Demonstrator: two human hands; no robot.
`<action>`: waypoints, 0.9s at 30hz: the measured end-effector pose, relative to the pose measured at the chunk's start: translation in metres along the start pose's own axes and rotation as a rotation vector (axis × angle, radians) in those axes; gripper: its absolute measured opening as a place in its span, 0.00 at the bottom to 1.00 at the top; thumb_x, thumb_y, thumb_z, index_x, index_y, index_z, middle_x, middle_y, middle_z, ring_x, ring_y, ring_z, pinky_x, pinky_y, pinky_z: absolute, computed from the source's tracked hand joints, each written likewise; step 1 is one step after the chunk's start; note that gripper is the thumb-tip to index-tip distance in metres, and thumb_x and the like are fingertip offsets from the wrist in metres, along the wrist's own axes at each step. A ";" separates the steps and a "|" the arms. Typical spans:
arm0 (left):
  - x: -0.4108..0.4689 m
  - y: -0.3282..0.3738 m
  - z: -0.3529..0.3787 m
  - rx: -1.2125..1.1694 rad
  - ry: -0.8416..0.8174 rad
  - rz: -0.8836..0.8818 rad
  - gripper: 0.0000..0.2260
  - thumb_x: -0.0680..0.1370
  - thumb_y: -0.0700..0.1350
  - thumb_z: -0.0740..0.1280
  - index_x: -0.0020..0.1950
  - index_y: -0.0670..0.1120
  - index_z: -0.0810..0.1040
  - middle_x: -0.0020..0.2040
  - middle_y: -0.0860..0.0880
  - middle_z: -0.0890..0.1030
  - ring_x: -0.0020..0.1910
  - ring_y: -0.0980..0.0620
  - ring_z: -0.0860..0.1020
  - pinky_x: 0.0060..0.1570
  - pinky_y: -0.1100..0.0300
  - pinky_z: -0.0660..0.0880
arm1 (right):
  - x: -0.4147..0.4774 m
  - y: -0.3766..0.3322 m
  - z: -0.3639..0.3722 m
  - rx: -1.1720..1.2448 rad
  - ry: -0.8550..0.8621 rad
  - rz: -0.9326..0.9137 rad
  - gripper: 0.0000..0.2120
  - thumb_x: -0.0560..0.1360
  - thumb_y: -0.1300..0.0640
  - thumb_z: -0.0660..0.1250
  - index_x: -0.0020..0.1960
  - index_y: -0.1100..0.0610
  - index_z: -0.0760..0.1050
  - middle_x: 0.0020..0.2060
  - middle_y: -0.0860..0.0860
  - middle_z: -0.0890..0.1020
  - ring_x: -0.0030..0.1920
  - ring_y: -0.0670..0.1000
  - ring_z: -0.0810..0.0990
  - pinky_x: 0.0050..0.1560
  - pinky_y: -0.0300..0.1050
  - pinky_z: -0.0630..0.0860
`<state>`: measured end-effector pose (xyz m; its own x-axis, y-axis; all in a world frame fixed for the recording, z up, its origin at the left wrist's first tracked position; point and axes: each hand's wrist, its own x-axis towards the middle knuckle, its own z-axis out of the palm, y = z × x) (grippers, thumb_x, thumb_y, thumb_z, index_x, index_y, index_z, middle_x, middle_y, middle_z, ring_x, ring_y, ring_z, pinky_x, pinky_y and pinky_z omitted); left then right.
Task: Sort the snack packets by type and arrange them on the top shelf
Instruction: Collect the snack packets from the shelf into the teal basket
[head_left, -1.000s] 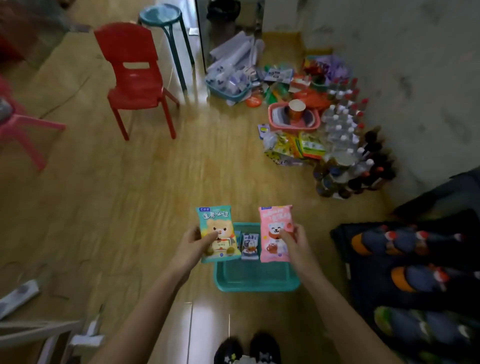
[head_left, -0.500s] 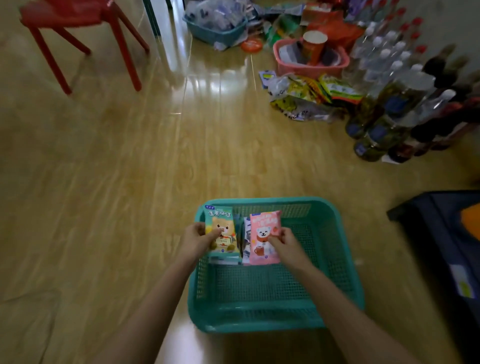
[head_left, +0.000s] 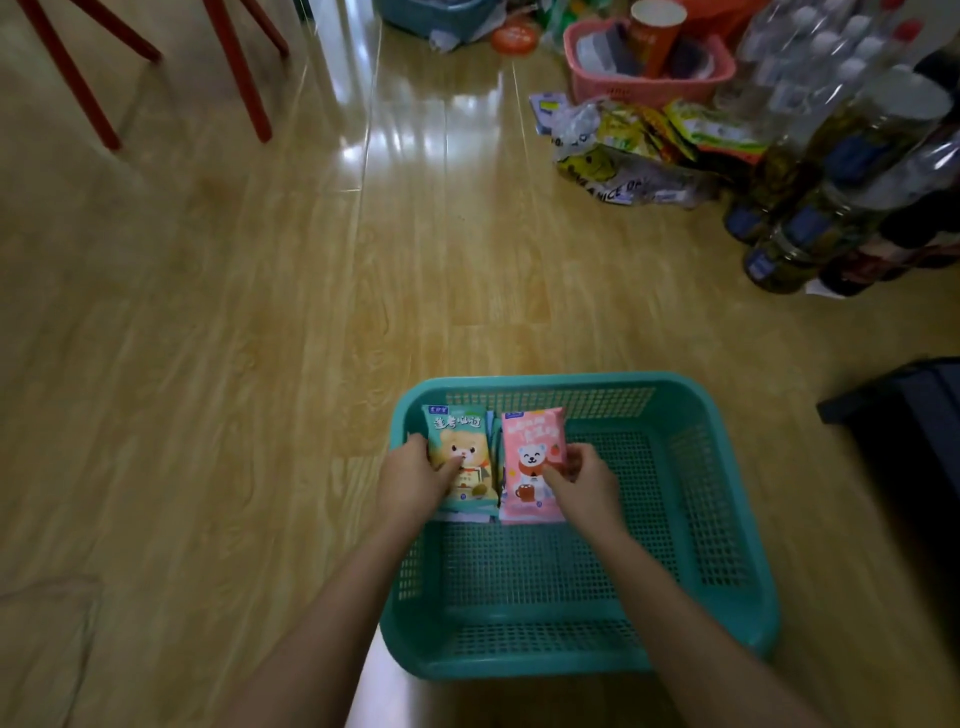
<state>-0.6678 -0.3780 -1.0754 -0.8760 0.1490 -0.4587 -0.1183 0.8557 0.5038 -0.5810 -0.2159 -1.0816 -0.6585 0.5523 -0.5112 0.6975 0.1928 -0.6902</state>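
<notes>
A teal mesh basket (head_left: 691, 488) stands on the wooden floor right in front of me. My left hand (head_left: 413, 480) grips a green snack packet (head_left: 460, 447) with a brown bear on it, low in the basket's far left corner. Beside it, my right hand (head_left: 584, 486) grips a pink snack packet (head_left: 530, 447) with a white bear. The two packets sit side by side, touching, over other packets whose edges show beneath them. No shelf is in view.
A pile of yellow and green snack bags (head_left: 639, 150) lies on the floor at the far right, next to several bottles (head_left: 831, 171) and a pink basket (head_left: 649, 78) with a paper cup. Red chair legs (head_left: 239, 67) stand far left. A dark object (head_left: 914, 441) lies at right.
Both hands have gone down with the packets from above the basket into its far left corner. The camera has tilted down and come closer to the basket.
</notes>
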 end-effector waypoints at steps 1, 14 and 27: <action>0.000 0.001 0.001 0.071 0.007 0.027 0.15 0.75 0.52 0.68 0.49 0.41 0.74 0.45 0.44 0.79 0.44 0.45 0.78 0.39 0.56 0.71 | 0.000 0.002 0.001 -0.033 0.027 -0.008 0.10 0.74 0.56 0.68 0.51 0.58 0.71 0.49 0.52 0.76 0.46 0.50 0.76 0.44 0.43 0.74; -0.114 0.111 -0.168 0.433 0.117 0.276 0.11 0.80 0.50 0.58 0.50 0.45 0.75 0.47 0.48 0.80 0.43 0.48 0.77 0.39 0.55 0.72 | -0.115 -0.127 -0.154 -0.231 0.057 -0.214 0.10 0.74 0.61 0.64 0.55 0.58 0.77 0.54 0.53 0.79 0.44 0.49 0.76 0.47 0.41 0.71; -0.406 0.399 -0.544 0.318 0.362 0.605 0.09 0.77 0.53 0.63 0.48 0.49 0.77 0.43 0.52 0.82 0.43 0.48 0.81 0.39 0.54 0.77 | -0.465 -0.420 -0.566 -0.280 0.494 -0.367 0.11 0.76 0.58 0.64 0.58 0.56 0.76 0.55 0.52 0.79 0.54 0.54 0.77 0.49 0.44 0.72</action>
<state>-0.6136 -0.3671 -0.2898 -0.8500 0.5118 0.1250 0.5221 0.7862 0.3308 -0.4083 -0.0947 -0.2641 -0.7063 0.7044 0.0712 0.5444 0.6046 -0.5815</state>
